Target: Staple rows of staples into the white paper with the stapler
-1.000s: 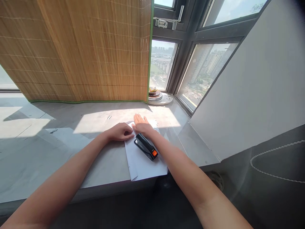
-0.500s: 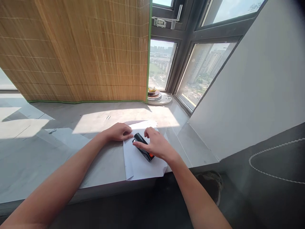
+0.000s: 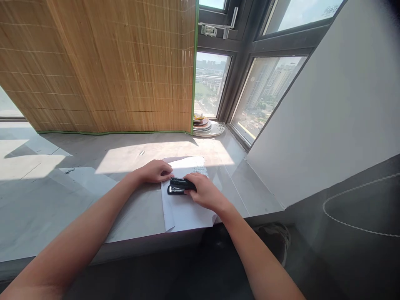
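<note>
My right hand (image 3: 204, 191) is wrapped round the rear end of a black stapler (image 3: 180, 183). The stapler lies sideways over white paper (image 3: 190, 214), its front end pointing left and its upper arm and base apart. My left hand (image 3: 156, 171) rests at the paper's upper left edge, fingers curled and thumb against the sheets, close to the stapler's front. The paper lies on the sill, with a folded lower left corner and some print near its top right.
The pale stone windowsill (image 3: 134, 216) ends in a front edge just below the paper. A small strip of staples (image 3: 142, 153) lies behind my left hand. Stacked plates (image 3: 204, 126) stand in the window corner beside a bamboo blind (image 3: 118, 71). A white wall (image 3: 328, 112) rises at the right.
The stapler, which lay slanted on the paper under my opened right hand, is now gripped by its rear and turned to point left. My left hand has stayed at the paper's edge.
</note>
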A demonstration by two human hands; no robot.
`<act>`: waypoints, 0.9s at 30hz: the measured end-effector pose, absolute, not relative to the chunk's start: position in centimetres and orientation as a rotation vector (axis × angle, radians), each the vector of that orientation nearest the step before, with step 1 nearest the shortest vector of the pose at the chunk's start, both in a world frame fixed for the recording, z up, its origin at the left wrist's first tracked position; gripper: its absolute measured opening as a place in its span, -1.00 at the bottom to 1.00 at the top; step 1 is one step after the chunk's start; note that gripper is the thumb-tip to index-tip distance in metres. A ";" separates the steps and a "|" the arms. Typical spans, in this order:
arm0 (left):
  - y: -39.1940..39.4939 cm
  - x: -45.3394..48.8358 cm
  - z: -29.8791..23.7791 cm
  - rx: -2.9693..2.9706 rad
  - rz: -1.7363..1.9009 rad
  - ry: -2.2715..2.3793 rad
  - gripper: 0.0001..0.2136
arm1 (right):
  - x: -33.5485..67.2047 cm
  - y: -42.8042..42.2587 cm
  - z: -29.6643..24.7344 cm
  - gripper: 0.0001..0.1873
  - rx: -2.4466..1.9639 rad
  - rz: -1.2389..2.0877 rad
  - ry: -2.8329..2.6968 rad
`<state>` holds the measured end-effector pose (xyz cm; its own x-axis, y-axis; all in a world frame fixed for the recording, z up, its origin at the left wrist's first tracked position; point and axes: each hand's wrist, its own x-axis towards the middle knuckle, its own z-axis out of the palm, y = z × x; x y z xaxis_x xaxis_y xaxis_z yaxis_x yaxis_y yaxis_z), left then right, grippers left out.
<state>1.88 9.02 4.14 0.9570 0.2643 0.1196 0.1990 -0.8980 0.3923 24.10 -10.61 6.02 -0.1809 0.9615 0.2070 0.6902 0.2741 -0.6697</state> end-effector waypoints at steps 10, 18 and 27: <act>9.3 1.9 3.8 2.707 0.230 0.345 -0.63 | 24.4 -11.2 6.1 -0.65 -1.618 1.131 -0.930; 9.1 2.0 4.1 2.670 0.255 0.344 -0.62 | 24.5 -11.6 6.6 -0.66 -1.478 1.527 -0.720; 9.1 2.0 4.2 2.661 0.269 0.342 -0.62 | 24.9 -11.5 6.4 -0.53 -1.353 1.630 -0.615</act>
